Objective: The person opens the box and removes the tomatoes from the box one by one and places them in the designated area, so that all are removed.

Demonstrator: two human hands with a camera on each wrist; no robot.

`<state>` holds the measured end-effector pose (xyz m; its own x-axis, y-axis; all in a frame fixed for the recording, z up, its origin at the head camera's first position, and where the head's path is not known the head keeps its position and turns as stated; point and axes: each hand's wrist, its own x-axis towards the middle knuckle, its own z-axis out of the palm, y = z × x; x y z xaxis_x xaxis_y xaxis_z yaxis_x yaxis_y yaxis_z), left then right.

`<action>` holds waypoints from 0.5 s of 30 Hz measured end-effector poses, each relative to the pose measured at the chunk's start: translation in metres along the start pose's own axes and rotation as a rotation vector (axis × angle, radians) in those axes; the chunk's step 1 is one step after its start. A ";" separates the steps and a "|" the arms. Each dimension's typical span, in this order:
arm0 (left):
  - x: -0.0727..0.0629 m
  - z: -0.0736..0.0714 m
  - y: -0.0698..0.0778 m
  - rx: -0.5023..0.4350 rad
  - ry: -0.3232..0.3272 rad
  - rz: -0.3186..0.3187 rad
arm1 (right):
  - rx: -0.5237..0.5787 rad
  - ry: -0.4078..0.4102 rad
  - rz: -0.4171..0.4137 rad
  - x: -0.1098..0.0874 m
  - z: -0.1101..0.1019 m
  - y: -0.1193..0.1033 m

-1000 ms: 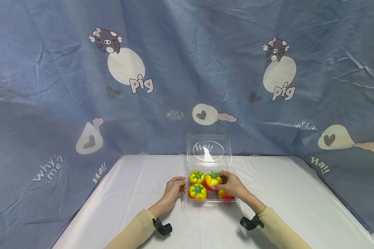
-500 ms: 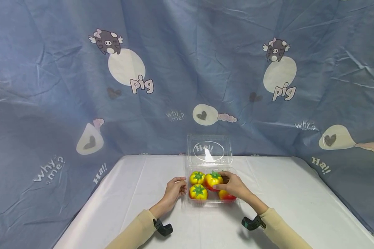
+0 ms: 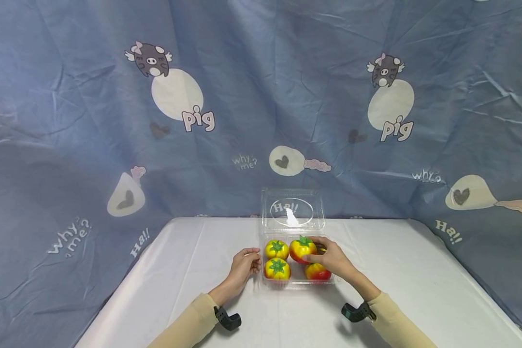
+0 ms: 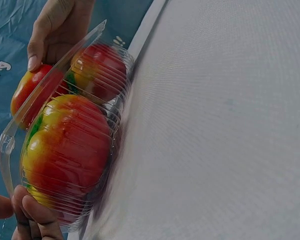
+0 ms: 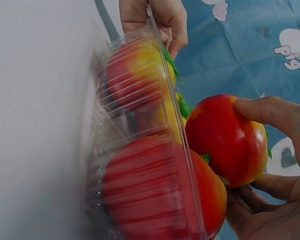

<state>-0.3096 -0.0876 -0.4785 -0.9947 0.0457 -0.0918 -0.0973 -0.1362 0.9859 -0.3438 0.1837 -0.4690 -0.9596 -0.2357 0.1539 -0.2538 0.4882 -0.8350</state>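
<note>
My right hand point(image 3: 334, 259) holds a glossy red-and-yellow tomato point(image 3: 302, 250) with green leaves, thumb on the near side and fingers behind. In the right wrist view, the held tomato point(image 5: 225, 140) is beside the rim of a clear plastic box, above another tomato point(image 5: 155, 192) inside it. The box point(image 3: 296, 280) also holds a rear left tomato point(image 3: 277, 249), a front left one point(image 3: 277, 269) and a front right one point(image 3: 318, 272). A yellow patch shows behind my right fingers, mostly hidden. Holding nothing, my left hand point(image 3: 242, 265) rests at the box's left wall, fingers loosely bent.
The box's clear lid point(image 3: 292, 210) stands raised at the back. A white cloth point(image 3: 213, 241) covers the table. Behind it hangs a blue printed curtain point(image 3: 226, 96). Dark bands point(image 3: 227, 319) sit on both wrists.
My right hand has shifted slightly right and up with the tomato in its grip. The left hand has kept its place beside the box.
</note>
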 end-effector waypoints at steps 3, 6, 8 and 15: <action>0.002 0.000 -0.002 0.002 -0.002 -0.001 | 0.024 0.003 -0.005 -0.001 -0.003 0.002; 0.008 -0.002 -0.008 0.004 -0.002 -0.003 | 0.048 0.002 -0.014 -0.002 -0.006 0.003; 0.014 -0.004 -0.015 0.006 0.003 -0.003 | 0.066 -0.008 -0.019 -0.004 -0.008 0.003; 0.024 -0.006 -0.031 0.026 0.032 0.007 | 0.114 -0.057 -0.028 -0.012 -0.016 -0.001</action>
<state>-0.3304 -0.0887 -0.5118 -0.9959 0.0136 -0.0891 -0.0901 -0.1103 0.9898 -0.3339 0.1997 -0.4610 -0.9431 -0.2964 0.1507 -0.2619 0.3829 -0.8859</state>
